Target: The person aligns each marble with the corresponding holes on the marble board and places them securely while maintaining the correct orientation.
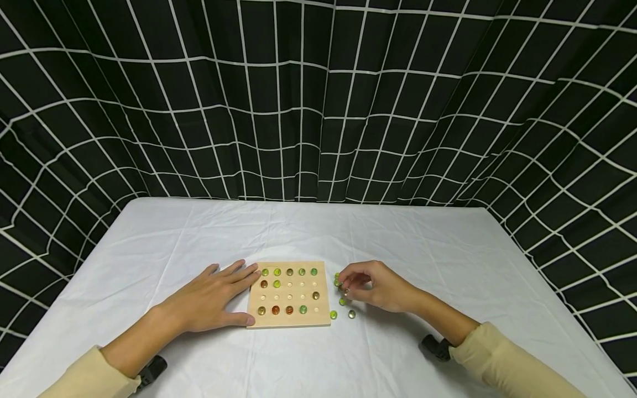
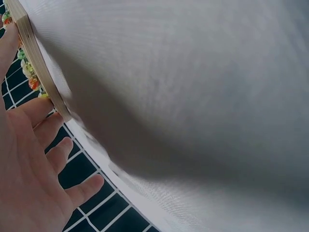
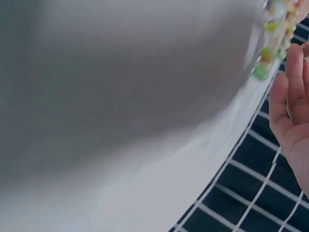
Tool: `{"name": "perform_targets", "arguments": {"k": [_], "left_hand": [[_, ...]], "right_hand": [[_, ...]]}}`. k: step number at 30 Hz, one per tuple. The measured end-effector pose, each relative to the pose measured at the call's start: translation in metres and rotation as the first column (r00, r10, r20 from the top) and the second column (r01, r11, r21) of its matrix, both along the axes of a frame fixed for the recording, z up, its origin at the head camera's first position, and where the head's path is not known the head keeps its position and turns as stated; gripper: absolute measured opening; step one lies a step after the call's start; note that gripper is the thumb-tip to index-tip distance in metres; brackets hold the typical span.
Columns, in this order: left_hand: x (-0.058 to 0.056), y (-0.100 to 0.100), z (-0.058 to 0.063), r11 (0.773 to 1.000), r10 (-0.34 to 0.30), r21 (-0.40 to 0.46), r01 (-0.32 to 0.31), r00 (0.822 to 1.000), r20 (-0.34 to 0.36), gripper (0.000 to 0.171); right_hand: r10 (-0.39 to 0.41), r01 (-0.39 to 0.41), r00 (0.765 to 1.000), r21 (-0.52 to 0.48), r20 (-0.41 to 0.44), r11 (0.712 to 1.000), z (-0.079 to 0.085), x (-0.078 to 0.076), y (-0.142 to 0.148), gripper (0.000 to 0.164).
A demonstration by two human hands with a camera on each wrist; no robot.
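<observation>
A light wooden board (image 1: 296,291) with rows of round hollows lies flat in the middle of the head view. Green, brown and orange-red marbles sit in many of its hollows, filling the back row. My left hand (image 1: 214,298) rests along the board's left side, fingers extended, with fingertips at the back left and thumb on the front left corner. Just right of the board, my right hand (image 1: 380,287) pinches a marble (image 1: 345,291) between thumb and fingertips, partly hidden by them. In the left wrist view, the left hand's fingers touch the board's edge (image 2: 41,63).
Loose marbles lie on the white cloth right of the board, among them a green one (image 1: 333,314) and a greyish one (image 1: 351,314). A white-clothed table (image 1: 398,237) spreads around, with a black curtain (image 1: 278,110) with white grid lines behind it.
</observation>
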State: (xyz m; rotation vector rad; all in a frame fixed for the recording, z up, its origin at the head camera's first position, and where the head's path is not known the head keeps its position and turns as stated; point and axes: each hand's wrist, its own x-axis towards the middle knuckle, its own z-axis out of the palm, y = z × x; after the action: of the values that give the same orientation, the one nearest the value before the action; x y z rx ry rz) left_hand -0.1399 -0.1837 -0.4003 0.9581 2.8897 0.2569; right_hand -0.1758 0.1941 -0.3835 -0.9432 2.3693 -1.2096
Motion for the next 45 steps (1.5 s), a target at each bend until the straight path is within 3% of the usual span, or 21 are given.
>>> {"name": "perform_targets", "arguments": {"k": [13, 31, 45], "left_hand": [[0.0, 0.001, -0.001, 1.0, 0.0, -0.003, 0.001, 1.0, 0.007, 0.096], [-0.001, 0.0, 0.0, 1.0, -0.013, 0.001, 0.013, 1.0, 0.0, 0.094], [-0.001, 0.0, -0.001, 1.0, -0.017, -0.008, 0.017, 1.0, -0.008, 0.094]], "right_hand": [[0.096, -0.097, 0.994, -0.021, -0.049, 0.995, 0.006, 0.015, -0.031, 0.021], [0.116, -0.108, 0.99, 0.092, -0.081, 0.99, -0.003, 0.014, -0.051, 0.02], [0.118, -0.108, 0.988, 0.1, -0.101, 0.989, -0.002, 0.014, -0.051, 0.022]]}}
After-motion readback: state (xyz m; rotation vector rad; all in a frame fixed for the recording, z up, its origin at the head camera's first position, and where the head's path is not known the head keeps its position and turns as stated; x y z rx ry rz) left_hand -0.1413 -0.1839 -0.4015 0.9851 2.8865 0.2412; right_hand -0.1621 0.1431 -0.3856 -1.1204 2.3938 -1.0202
